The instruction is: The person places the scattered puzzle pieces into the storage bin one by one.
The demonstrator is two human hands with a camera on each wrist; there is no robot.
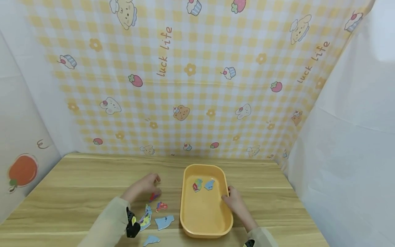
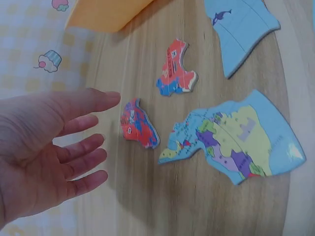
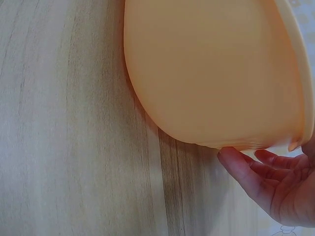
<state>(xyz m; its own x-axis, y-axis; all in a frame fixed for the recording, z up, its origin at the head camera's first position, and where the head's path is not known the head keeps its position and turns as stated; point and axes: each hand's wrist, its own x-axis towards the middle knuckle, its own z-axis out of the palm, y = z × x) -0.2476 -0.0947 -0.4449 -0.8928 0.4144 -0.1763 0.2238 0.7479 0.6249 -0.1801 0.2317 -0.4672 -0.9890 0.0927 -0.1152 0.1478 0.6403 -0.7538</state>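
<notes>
My left hand (image 1: pixel 145 187) hovers with fingers spread and holds nothing. Its fingertips are close to a red and purple map puzzle piece (image 2: pixel 140 125) on the wooden table. Beside that lies another red and blue piece (image 2: pixel 176 69). A larger piece (image 2: pixel 241 137) with yellow and purple land and blue sea is nearer the person. With my right hand (image 1: pixel 236 202) I grip the right rim of a yellow-orange plastic bin (image 1: pixel 205 209), fingers against its outer wall in the right wrist view. Inside the bin, toward the far end, lie a green and red piece (image 1: pixel 197 185) and a light blue piece (image 1: pixel 209 185).
Two more light blue pieces, one with a small whale (image 1: pixel 164 222) and one near the front edge (image 1: pixel 152 240), lie left of the bin. A checked cloth (image 1: pixel 197 92) hangs behind the wooden table (image 1: pixel 262 178), with white cloth at both sides.
</notes>
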